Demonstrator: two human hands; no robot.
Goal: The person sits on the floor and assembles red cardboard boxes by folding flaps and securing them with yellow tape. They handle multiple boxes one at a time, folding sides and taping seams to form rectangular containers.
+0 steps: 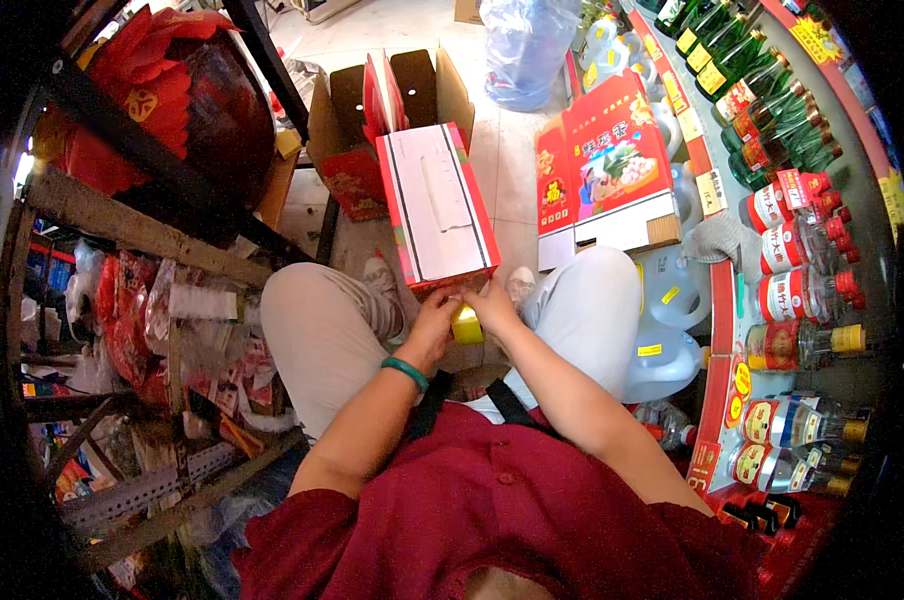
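Left hand [434,318]: grip closed on the near end of the red gift box [437,205].
Right hand [492,303]: fingers pinch a yellow tape roll [467,325] against that end.
Box position: propped on the knees, tilted away.
Risk: box likely slides off toward the floor [502,160]; support is narrow.

Both bare forearms rise from the lower edge and converge between the seated person's raised knees. The left hand [434,312], its wrist ringed by a green bangle [405,372], curls its fingers inward in a closed grip. The right hand [492,303] meets it, fingers bent, thumb side touching the left.
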